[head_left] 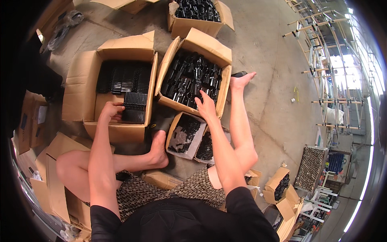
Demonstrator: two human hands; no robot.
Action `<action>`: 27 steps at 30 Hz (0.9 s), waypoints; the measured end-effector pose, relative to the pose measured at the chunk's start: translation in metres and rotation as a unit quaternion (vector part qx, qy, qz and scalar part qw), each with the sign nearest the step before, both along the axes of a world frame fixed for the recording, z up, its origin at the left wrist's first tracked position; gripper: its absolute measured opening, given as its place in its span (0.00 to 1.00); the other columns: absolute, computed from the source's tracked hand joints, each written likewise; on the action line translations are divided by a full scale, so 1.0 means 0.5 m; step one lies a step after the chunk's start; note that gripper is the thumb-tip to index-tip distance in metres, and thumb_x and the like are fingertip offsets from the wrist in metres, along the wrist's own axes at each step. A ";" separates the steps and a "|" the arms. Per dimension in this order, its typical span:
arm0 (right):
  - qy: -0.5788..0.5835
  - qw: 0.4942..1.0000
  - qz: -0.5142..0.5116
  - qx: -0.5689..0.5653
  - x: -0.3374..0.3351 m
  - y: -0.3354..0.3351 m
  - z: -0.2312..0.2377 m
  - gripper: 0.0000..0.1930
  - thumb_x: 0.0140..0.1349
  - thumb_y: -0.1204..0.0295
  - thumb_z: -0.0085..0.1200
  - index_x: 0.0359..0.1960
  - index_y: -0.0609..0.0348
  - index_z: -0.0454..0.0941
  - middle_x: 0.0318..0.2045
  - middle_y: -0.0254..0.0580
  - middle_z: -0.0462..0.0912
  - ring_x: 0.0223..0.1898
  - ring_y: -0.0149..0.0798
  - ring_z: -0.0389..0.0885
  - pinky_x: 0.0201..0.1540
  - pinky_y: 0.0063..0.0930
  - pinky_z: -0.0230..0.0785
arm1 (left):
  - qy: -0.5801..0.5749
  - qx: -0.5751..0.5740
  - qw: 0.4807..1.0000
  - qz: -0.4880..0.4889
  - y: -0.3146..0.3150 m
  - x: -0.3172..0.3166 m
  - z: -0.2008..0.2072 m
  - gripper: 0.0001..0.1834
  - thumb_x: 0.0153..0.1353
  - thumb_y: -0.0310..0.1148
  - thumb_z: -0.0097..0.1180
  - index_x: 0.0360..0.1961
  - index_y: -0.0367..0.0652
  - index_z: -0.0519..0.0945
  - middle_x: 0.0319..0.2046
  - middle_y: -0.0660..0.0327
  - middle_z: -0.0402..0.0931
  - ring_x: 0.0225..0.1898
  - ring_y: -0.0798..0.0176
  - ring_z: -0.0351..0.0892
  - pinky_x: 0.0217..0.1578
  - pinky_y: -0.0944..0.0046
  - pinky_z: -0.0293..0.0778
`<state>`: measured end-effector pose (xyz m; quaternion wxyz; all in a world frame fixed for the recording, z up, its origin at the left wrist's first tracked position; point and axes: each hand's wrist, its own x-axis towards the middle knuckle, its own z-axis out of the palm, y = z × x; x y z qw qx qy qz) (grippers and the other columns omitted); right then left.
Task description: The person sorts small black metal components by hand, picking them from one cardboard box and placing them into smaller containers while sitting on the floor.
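boxes (125, 134), with an arm (223, 149) crossing a tray (228, 136).
left hand (113, 111) at stack (136, 105), hold unclear; right hand (207, 106) loosely open.

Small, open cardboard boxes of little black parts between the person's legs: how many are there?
2. The left small brown cardboard box sits nearer the person's left foot; the right small box is beside it, partly behind the bare right forearm. Others may be hidden.

Glare whitens the right-hand opening (347, 74) — edges bow, corners fall black.
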<state>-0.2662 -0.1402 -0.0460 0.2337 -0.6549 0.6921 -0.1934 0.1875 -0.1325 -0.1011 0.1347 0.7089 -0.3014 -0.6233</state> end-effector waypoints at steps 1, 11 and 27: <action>-0.037 0.997 -0.023 -0.058 0.014 0.020 0.022 0.23 0.66 0.65 0.56 0.59 0.66 0.75 0.57 0.60 0.78 0.60 0.56 0.76 0.64 0.40 0.66 | 0.005 -0.003 1.000 -0.009 0.002 0.007 -0.008 0.23 0.61 0.32 0.66 0.59 0.44 0.80 0.39 0.55 0.83 0.33 0.54 0.85 0.32 0.55 0.85; -0.134 0.969 -0.196 0.066 -0.025 0.329 0.005 0.09 0.63 0.70 0.60 0.40 0.63 0.82 0.28 0.41 0.86 0.27 0.31 0.83 0.33 0.27 0.76 | 0.014 0.006 0.999 -0.028 -0.010 0.012 -0.015 0.20 0.64 0.34 0.63 0.57 0.43 0.81 0.43 0.54 0.83 0.35 0.53 0.85 0.32 0.54 0.85; 0.188 0.942 -0.198 0.195 -0.068 0.312 -0.096 0.19 0.57 0.74 0.56 0.52 0.62 0.78 0.49 0.61 0.82 0.52 0.58 0.80 0.56 0.49 0.72 | -0.266 -0.238 0.911 -0.207 0.005 -0.064 0.053 0.12 0.52 0.25 0.60 0.35 0.24 0.79 0.38 0.34 0.81 0.43 0.35 0.83 0.43 0.46 0.78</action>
